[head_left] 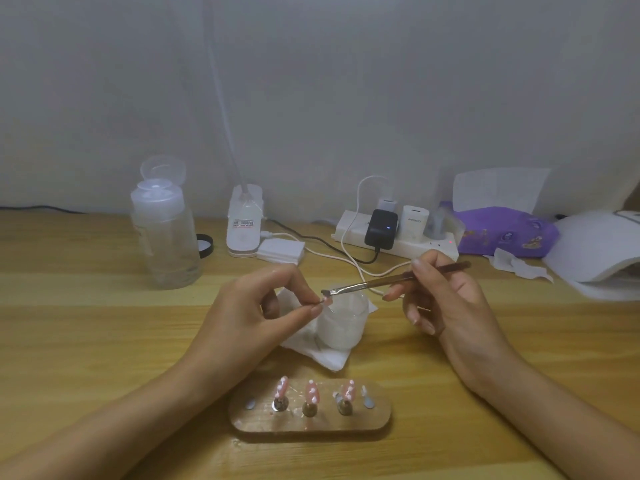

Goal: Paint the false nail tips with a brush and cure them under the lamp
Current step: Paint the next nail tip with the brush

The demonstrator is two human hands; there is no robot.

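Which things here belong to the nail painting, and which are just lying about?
Job: brush in right hand; nail tip pinched by left hand; wooden stand of pink tips; white lamp.
Lying about: clear bottle; power strip; purple pack; black lid.

Bare desk (86, 323) lies open left of my left grip (249, 306) and right of my right grip (450, 299), but the frosted jar (346, 323) sits between them, the wooden nail stand (311, 419) blocks the front, and the pump bottle (166, 237), power strip (408, 245) and nail lamp (599, 244) crowd the back.
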